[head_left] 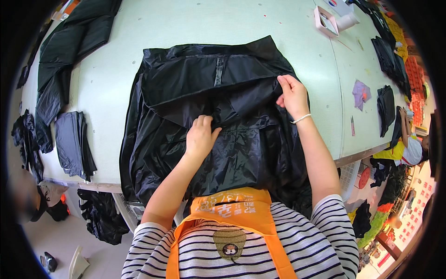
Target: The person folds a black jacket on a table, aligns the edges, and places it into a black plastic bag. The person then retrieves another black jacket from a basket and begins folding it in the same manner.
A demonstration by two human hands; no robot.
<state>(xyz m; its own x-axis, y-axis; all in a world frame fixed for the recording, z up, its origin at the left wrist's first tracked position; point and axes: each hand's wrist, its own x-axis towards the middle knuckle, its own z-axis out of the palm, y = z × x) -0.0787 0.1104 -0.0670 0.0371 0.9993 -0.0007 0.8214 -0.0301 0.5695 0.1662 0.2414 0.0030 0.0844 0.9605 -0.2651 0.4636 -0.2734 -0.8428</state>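
A shiny black garment (232,160), apparently a jacket, lies spread in front of me with its near end hanging over the table edge. Across its upper part, a loose flap of the same thin fabric is partly lifted. Thumb and fingers of my right hand (294,96) pinch that flap's edge at the right. Lower and nearer the middle, my left hand (200,136) is closed on the fabric with bent fingers; the exact fold under its fingertips is hidden. A pale strip runs down the lining near the top.
On the pale table (162,23), black garment pieces (76,42) and a dark folded stack (74,144) lie left. To the right are a pink box (326,22), a purple scrap (361,94), a small slim tool (352,125) and dark stacks (385,110). Another person (411,151) is at the far right.
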